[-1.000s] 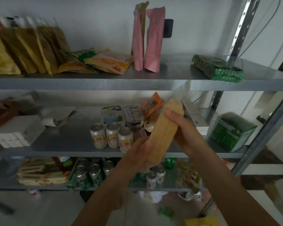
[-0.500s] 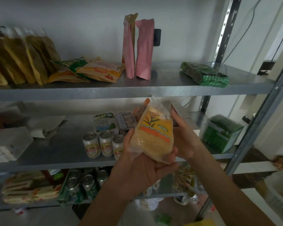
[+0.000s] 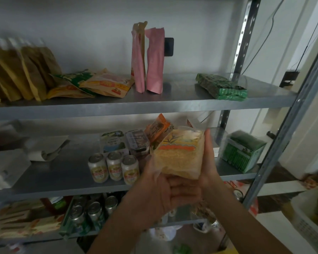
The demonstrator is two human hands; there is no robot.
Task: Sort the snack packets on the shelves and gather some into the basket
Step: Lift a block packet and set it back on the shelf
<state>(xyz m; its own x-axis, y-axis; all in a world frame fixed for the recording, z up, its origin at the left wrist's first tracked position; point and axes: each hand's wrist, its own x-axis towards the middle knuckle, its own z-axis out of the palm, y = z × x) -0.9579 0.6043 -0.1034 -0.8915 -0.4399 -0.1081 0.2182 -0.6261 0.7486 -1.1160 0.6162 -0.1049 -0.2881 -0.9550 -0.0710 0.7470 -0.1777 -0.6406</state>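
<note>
Grey metal shelving is standing against a white wall [image 3: 99,24] in a dim room as a person is holding a clear packet of yellow noodles [image 3: 180,158] in front of the middle shelf [image 3: 62,187]. The left hand [image 3: 154,195] is cupping the packet from below with fingers curled round its base, while the right hand [image 3: 209,162] is gripping its right side. On the top shelf [image 3: 154,105], two pink pouches [image 3: 154,59] are standing upright near the middle, one green packet [image 3: 222,87] is lying flat to the right, and a row of brown pouches [image 3: 26,74], too blurred to count, is leaning at the left beside overlapping flat packets [image 3: 106,85]. Three drink cans [image 3: 114,168] are standing in a row on the middle shelf, with an orange packet [image 3: 157,127] just behind the held packet and one green box [image 3: 242,154] further right. More cans [image 3: 92,211] are crowding the shelf below. A white basket [image 3: 308,228] is showing at the lower right edge. Printing on the packets and cans is too blurred to read.
</note>
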